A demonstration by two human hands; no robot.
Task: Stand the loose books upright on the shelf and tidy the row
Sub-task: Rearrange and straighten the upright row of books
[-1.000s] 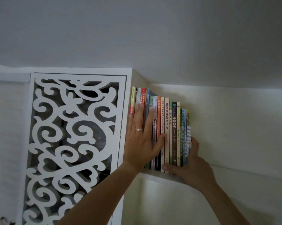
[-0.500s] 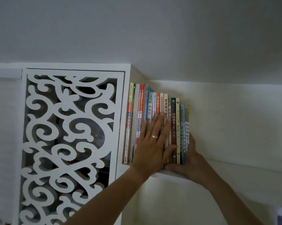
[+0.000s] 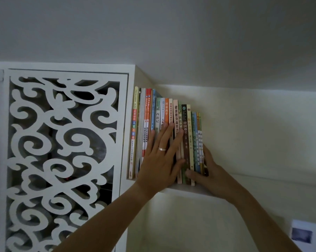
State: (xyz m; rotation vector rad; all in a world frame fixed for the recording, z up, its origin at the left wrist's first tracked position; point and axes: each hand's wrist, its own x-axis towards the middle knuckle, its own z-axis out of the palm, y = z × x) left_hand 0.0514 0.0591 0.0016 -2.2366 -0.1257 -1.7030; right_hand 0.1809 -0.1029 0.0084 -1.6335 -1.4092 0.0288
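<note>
A row of thin upright books (image 3: 167, 113) stands at the left end of a white shelf (image 3: 262, 180), tight against the cabinet side. My left hand (image 3: 160, 159), with a ring on one finger, lies flat on the spines in the middle of the row, fingers straight and spread. My right hand (image 3: 209, 174) cups the right end of the row: its fingers run up the last book's cover and its thumb lies across the bottoms of the spines. The lower parts of several spines are hidden by my hands.
A white carved lattice panel (image 3: 62, 151) fills the cabinet front on the left. The ceiling hangs close above the books. To the right of the row the shelf board runs on along the pale wall. A small picture (image 3: 301, 235) shows at lower right.
My left hand slid right along the spines, from the row's left end to its middle. The leftmost books now show. My right hand stayed at the right end.
</note>
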